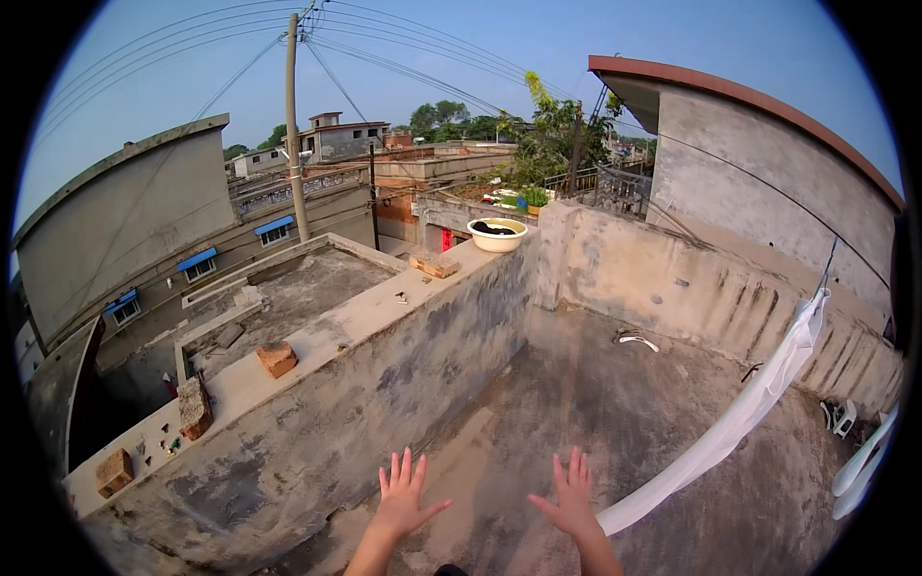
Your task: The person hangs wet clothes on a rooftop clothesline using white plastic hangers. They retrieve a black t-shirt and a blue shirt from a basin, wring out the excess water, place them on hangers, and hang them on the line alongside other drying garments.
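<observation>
Two empty grips, left hand (400, 507) and right hand (573, 506), fingers splayed; the sheet (793, 360) beside the right grip could soil on the floor (624, 422) if knocked loose.

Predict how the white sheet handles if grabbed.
Likely floppy: the sheet shows creases and curves. Probably light for its size, since it looks thin. It may swing when pushed, as its upper end seems to hang from a blue cord.

No lettering, number or sign can be read.
</observation>
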`<state>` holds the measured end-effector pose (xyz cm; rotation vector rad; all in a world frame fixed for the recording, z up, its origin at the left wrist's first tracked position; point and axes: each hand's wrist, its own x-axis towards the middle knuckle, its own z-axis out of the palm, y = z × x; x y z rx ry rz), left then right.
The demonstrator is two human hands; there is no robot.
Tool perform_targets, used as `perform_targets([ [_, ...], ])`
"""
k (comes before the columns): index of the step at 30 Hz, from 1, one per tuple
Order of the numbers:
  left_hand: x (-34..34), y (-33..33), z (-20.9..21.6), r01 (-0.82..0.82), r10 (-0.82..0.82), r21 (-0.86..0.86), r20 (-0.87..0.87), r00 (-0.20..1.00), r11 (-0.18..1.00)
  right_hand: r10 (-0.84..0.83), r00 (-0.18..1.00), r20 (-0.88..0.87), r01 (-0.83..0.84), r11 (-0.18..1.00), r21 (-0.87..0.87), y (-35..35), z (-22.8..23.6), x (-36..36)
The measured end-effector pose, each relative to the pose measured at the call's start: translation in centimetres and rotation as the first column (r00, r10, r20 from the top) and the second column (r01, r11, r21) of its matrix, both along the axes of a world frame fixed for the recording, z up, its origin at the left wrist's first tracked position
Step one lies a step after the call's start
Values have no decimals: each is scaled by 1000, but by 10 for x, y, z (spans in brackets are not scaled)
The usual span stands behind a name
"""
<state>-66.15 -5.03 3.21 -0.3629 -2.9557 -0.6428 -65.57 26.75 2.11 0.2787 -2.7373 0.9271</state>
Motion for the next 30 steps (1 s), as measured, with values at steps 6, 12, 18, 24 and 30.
perform_targets([
  [6,-149,23,-34,44,-43,22,-28,999,999,-48,999,-20,48,999,2,28,-17,-130],
  [12,-321,51,-7,100,-95,75,-66,993,992,-160,986,-43,162,986,45,61,4,-265],
  [18,-457,84,14,232,-223,87,-104,969,969,-235,971,-44,236,972,9,80,17,-377],
  [24,-576,99,-1,207,-205,28,-65,977,978,-209,977,-33,209,978,13,107,-23,-500],
  [30,-708,121,7,122,-123,-14,-100,987,992,-118,991,-60,117,993,-29,135,-22,-663],
])
